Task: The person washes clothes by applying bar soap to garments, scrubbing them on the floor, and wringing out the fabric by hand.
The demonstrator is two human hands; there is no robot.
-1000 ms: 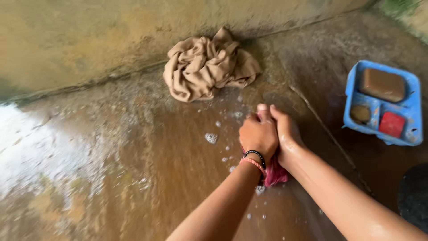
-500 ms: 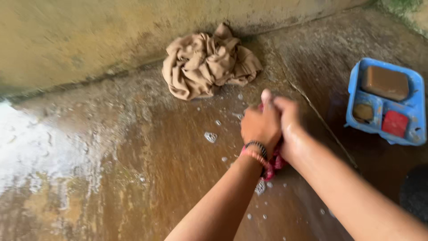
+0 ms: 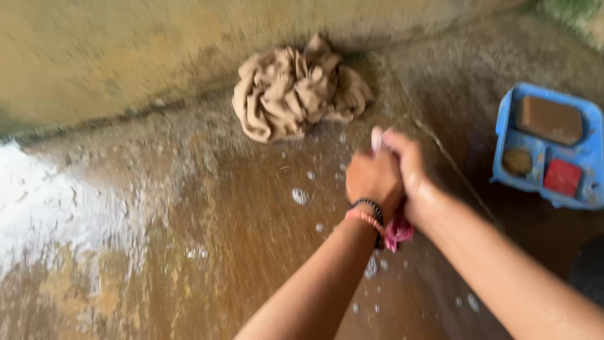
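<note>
Two hands met right of centre in the head view, pressed together over wet brown ground. Left hand was closed into a fist, knuckles up, with a black band and a pink bead bracelet at the wrist. Right hand wrapped against it from the right side, fingers curled shut over the same bundle. Both gripped a pink cloth, most of it hidden between the palms; a crumpled end hung out just below the wrists, and a pale bit showed above the fingertips. Frame was blurred, so finer finger detail could not be told.

Ground was slick stone, brown and wet, dotted with small soap flecks around the hands. White foam spread across the left edge of the frame.

Top centre, a tan cloth lay wrung and heaped against the foot of a yellowish wall, well apart from the hands.

Right edge, a blue tray sat on the ground. It held a brown bar in its upper compartment, a small round brown lump lower left, and a red block lower right.
</note>
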